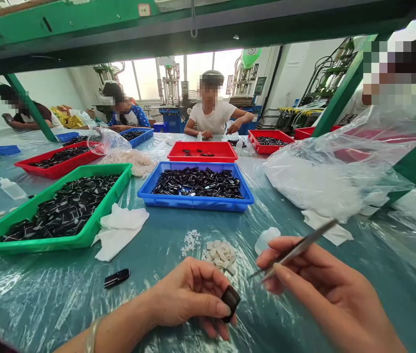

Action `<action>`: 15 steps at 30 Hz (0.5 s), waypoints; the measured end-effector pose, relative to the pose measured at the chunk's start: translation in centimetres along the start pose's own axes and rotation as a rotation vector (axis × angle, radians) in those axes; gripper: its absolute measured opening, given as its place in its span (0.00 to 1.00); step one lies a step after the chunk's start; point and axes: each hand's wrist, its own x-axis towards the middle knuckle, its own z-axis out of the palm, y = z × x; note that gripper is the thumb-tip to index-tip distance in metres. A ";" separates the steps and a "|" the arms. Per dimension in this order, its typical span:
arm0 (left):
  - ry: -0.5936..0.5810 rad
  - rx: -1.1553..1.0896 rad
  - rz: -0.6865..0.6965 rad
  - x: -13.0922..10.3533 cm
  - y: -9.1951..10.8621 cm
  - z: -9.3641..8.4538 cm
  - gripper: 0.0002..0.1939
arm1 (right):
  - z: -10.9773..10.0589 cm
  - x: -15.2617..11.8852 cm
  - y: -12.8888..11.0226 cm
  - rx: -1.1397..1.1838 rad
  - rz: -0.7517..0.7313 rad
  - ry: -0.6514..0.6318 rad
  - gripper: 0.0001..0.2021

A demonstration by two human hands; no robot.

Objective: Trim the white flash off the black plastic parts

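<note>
Between the thumb and fingers of my left hand (pixel 193 294) is a small black plastic part (pixel 231 301), its outer end showing. My right hand (pixel 325 289) grips metal tweezers (pixel 303 245), whose tips point left toward the black part and stay apart from it. Just beyond my hands lie a pile of flat cream-coloured pieces (pixel 220 255) and a smaller heap of white bits (pixel 191 241). A translucent white bottle (pixel 267 239) is partly hidden behind my right fingers. Another black part (pixel 117 278) rests on the plastic-covered table, left of my left hand.
Black parts fill a blue tray (pixel 196 201) ahead and a green tray (pixel 46 242) at left. A red tray (pixel 202 152) stands farther back. Large plastic bags (pixel 325 176) occupy the right. A green shelf beam (pixel 156 29) crosses overhead. Several people sit around the table.
</note>
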 end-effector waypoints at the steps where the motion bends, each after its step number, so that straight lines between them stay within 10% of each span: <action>1: -0.016 -0.004 -0.007 0.0 0.0 0.0 0.14 | 0.1 -0.1 -0.1 0.015 -0.014 0.009 0.07; 15: -0.086 -0.044 -0.010 -0.3 -0.4 -0.3 0.15 | 1.0 -1.1 0.2 0.086 -0.049 0.010 0.05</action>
